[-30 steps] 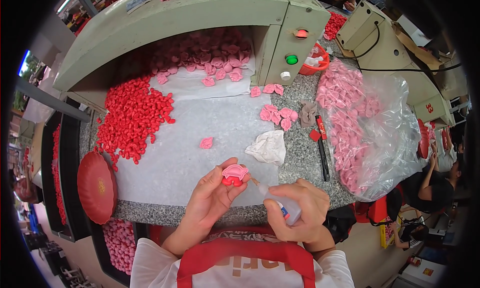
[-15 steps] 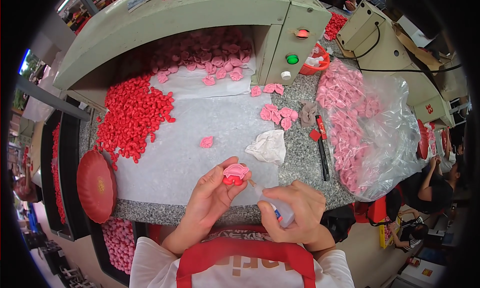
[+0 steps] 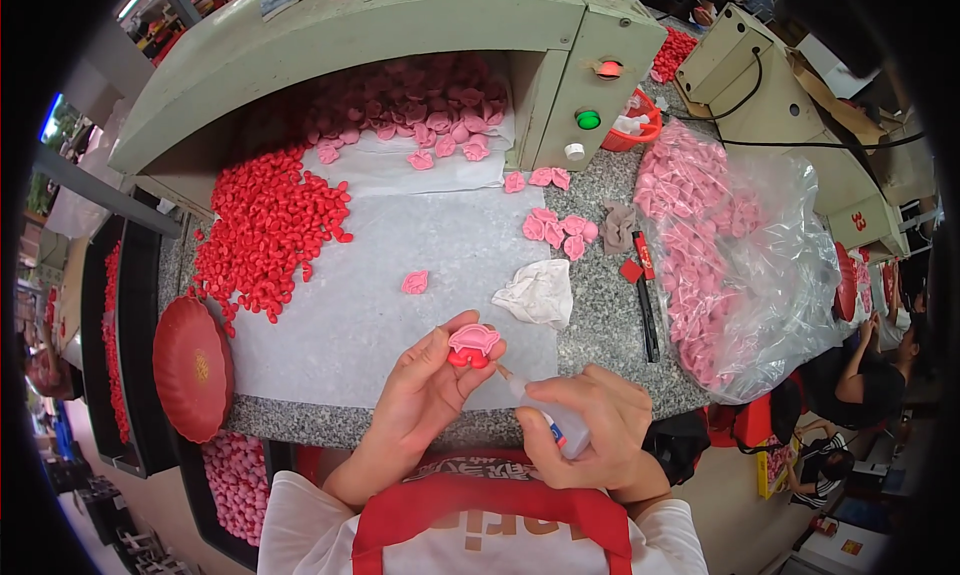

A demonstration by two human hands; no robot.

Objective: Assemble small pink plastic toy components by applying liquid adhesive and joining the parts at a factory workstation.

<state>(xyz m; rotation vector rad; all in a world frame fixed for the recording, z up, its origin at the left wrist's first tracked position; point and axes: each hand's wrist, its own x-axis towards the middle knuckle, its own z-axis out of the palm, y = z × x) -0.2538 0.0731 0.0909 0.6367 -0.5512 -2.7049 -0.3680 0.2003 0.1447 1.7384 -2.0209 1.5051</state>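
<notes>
Between the thumb and fingers of my left hand point(image 3: 425, 375) is a small pink plastic piece with a red part point(image 3: 472, 345) against its lower side. My right hand point(image 3: 595, 415) is wrapped round a translucent squeeze bottle point(image 3: 560, 425) with a narrow pointed nozzle. The nozzle tip lies close to the fingertips of my left hand, near the red part; whether it touches is too small to tell. Beyond my hands, a single pink piece point(image 3: 415, 282) lies on the white sheet point(image 3: 390, 235). A crumpled white cloth point(image 3: 535, 294) rests to its right.
A heap of red pieces point(image 3: 265, 235) lies at left, above a red scalloped dish point(image 3: 192, 370). The green machine point(image 3: 400, 15) arches over many pink pieces. On the right are a black marker point(image 3: 646, 315) and a clear bag point(image 3: 700, 255) of pink pieces.
The pink piece in my left hand has tipped slightly, showing more of its face. Both hands stay nearly in place, with the bottle nozzle still near the left fingertips.
</notes>
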